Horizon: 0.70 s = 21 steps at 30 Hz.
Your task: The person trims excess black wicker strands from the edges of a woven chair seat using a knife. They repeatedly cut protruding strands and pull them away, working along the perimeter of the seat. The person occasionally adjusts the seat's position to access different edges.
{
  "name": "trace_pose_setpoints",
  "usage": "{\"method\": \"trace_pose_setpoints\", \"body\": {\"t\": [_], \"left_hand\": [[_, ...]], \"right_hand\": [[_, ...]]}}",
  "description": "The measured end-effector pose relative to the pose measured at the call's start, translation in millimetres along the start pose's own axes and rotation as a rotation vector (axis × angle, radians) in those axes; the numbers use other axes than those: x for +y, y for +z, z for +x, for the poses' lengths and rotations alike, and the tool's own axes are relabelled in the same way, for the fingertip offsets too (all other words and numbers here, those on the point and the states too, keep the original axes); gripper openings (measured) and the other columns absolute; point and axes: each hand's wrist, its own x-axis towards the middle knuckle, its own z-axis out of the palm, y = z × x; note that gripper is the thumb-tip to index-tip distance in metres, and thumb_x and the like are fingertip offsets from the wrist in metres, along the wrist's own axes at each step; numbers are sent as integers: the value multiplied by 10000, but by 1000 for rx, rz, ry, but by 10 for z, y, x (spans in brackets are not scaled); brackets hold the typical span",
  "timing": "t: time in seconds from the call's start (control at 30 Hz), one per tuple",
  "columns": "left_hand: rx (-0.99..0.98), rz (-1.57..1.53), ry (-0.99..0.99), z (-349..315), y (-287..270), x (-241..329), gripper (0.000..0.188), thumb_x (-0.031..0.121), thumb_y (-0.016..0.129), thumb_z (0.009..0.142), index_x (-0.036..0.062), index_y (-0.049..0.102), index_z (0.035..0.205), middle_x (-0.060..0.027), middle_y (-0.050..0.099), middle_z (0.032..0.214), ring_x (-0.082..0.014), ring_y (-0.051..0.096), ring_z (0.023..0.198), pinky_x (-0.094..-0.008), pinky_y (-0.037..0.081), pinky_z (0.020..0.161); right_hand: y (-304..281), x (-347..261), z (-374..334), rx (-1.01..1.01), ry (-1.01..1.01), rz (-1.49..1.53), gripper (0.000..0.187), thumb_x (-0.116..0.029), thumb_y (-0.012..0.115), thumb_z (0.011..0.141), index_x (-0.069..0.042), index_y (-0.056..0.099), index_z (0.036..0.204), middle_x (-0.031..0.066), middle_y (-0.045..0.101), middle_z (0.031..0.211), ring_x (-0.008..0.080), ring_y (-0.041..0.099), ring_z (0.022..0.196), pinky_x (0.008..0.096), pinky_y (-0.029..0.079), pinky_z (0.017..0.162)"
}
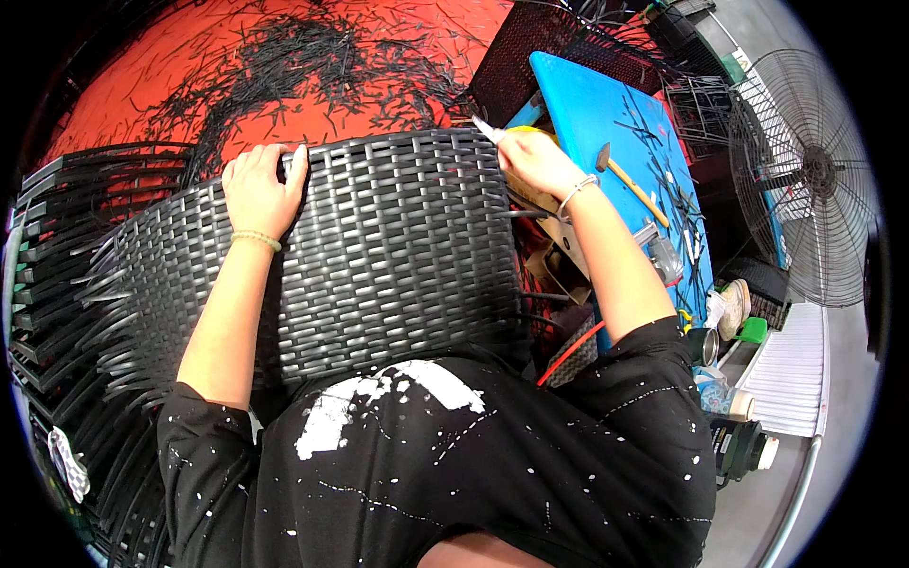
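A black woven wicker panel of flat plastic strips lies across in front of my body, its far edge curving slightly. My left hand holds that far edge, with the fingers bent over it and the thumb apart. At the panel's far right corner, my right hand is closed around a knife. The knife's light blade points up and left, touching or just above the corner; most of its handle is hidden by my fingers. A yellow thing shows behind my right hand, too covered to name.
Cut black strips litter the red surface ahead. A blue board at right bears a hammer and loose strips. More woven frames are stacked at left. A large fan stands far right; a red cord runs near my right elbow.
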Motion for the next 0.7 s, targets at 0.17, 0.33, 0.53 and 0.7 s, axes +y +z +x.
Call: {"method": "trace_pose_setpoints", "body": {"t": [0.17, 0.33, 0.53, 0.7], "left_hand": [[-6, 17, 8, -8, -20, -16, 276, 367, 626, 920, 98, 686, 917, -57, 669, 911, -245, 609, 914, -377, 414, 890], [-11, 11, 1, -10, 4, -27, 324, 421, 621, 907, 107, 699, 914, -45, 679, 913, -242, 619, 933, -386, 408, 915], [7, -14, -4, -16, 8, -10, 315, 417, 624, 903, 112, 701, 912, -44, 678, 908, -243, 617, 937, -388, 405, 920], [-20, -23, -33, -10, -8, -4, 322, 421, 622, 900, 111, 707, 923, -56, 679, 924, -252, 608, 968, -395, 386, 954]], "right_hand": [[-11, -168, -39, -181, 100, -430, 556, -426, 345, 1013, -10, 697, 904, 231, 686, 989, 414, 647, 967, 492, 488, 881], [-151, -283, 135, -310, 116, -590, 549, -419, 365, 1012, 19, 696, 989, 239, 681, 1060, 417, 639, 1023, 490, 483, 914], [-176, -194, 141, -242, 56, -483, 521, -426, 422, 996, 17, 692, 953, 251, 682, 951, 418, 652, 951, 478, 496, 863], [129, -44, -90, 29, 133, -146, 512, -472, 490, 970, -8, 684, 875, 224, 672, 805, 388, 662, 780, 451, 504, 712]]}}
